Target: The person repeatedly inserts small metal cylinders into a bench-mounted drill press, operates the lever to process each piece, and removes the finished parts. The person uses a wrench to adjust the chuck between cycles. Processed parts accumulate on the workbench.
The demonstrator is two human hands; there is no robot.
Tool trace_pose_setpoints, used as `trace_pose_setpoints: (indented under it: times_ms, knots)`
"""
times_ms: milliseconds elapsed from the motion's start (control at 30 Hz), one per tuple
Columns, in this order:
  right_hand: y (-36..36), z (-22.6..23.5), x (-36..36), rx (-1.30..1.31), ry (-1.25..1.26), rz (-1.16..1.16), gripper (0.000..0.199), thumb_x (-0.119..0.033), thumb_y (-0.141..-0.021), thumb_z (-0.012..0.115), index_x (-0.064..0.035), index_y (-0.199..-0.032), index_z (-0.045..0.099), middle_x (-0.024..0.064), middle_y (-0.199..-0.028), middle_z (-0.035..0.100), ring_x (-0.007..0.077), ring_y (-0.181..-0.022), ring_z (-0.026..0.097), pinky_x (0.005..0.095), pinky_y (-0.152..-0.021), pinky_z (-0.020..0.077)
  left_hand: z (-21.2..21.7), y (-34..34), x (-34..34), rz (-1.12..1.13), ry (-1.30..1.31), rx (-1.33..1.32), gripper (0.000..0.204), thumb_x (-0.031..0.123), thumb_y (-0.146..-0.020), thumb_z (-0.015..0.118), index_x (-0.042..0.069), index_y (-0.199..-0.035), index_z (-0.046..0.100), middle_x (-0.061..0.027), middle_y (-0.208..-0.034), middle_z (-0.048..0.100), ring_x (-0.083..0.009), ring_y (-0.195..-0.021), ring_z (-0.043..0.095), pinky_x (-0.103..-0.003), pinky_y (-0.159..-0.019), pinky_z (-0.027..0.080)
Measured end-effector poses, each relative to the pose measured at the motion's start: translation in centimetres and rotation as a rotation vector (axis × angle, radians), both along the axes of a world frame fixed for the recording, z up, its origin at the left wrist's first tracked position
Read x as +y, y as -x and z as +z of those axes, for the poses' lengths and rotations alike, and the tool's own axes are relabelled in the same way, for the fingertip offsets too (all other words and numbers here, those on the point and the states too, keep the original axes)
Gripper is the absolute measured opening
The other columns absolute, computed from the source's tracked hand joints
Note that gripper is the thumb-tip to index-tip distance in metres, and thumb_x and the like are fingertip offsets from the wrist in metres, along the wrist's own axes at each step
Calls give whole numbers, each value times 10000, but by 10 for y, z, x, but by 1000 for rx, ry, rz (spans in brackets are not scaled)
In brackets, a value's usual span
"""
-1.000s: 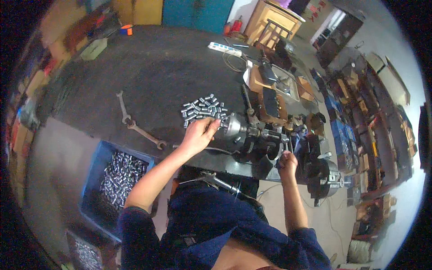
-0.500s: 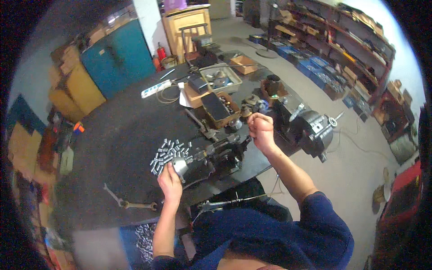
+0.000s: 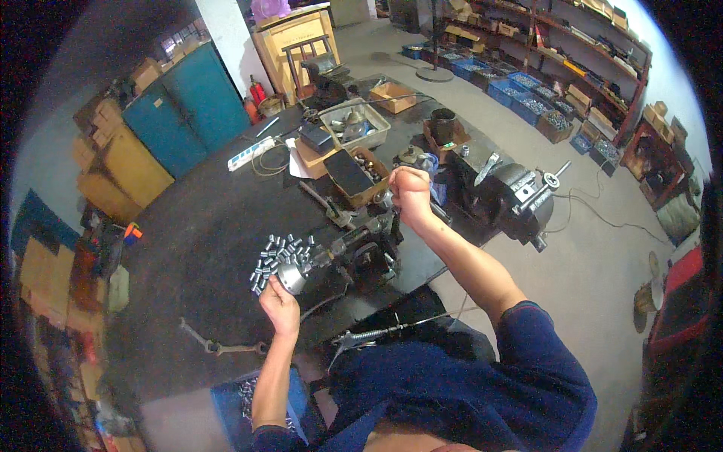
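Two hands on machine; brown cartons behind.

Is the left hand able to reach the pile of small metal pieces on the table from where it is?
Probably yes: the left hand is at the machine's round end, right beside the metal pieces, and nothing lies between them.

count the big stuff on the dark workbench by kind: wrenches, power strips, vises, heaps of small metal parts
wrench: 1
power strip: 1
vise: 1
heap of small metal parts: 1
total: 4
The left hand is at the heap's near edge; the right hand is fisted at the small machine.
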State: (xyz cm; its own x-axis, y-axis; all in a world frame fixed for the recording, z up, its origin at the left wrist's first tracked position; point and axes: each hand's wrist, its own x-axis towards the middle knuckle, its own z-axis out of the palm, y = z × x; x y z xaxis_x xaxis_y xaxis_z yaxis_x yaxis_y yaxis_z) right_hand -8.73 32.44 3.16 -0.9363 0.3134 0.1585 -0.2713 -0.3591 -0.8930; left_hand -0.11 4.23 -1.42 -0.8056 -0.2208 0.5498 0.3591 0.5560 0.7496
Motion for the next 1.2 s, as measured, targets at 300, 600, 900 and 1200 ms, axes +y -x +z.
trace_pose_setpoints:
  times_ms: [300,600,900,1200]
  knots:
    - [-9,3,6,4,22,79,134,-53,-725,460,-21,-622,539,-4,-508,444,53,-384,355,193,-340,235,2,1,-1,-50,-85,-76,373,204,-917,344,-60,-788,572,-71,-681,596,-123,-600,528,-272,-573,419]
    - [-46,-4,10,20,42,53,155,-78,-773,459,-51,-635,524,-21,-535,422,45,-428,360,187,-367,262,12,-7,-3,-35,-114,-168,339,148,-903,340,-63,-765,567,-112,-635,582,-176,-570,534,-299,-579,421]
    - [-68,-28,18,36,10,56,290,-250,-818,467,-45,-612,467,-16,-508,379,52,-393,296,188,-350,230,3,-3,-6,3,-100,-138,357,165,-871,431,-20,-566,434,-138,-431,385,-173,-357,346,-345,-386,277]
    - [-4,-140,31,-124,-279,-11,132,-66,-716,465,-58,-590,499,-18,-551,425,71,-507,402,235,-430,318,11,-5,-10,-47,-132,-238,379,204,-864,442,-29,-567,462,-172,-458,410,-238,-378,394,-369,-412,304]
